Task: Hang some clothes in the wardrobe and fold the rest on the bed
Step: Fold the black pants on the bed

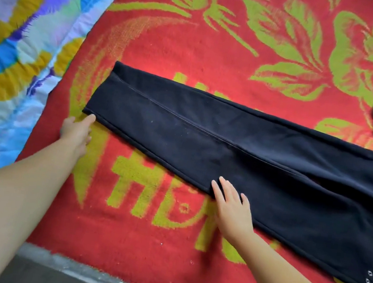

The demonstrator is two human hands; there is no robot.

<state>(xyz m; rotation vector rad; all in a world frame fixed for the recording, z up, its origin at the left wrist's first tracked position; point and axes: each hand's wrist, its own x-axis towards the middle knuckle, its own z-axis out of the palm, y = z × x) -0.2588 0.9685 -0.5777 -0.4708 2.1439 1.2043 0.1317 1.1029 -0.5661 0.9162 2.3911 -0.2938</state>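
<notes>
Your left hand (76, 130) lies with fingers straight, the tips touching the hem corner of the dark trousers (239, 153); your right hand (231, 207) presses flat, fingers spread, on the trousers' near edge about mid-leg. The trousers lie smoothed out lengthwise on the red blanket (145, 219), so this looks like the folding step. Next you'd likely lift the hem end and carry it toward the waist.

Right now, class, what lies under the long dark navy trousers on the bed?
The dark navy trousers lie flat on a red blanket with yellow-green flowers. Its pattern beneath them is covered. The right hand rests on them.
</notes>
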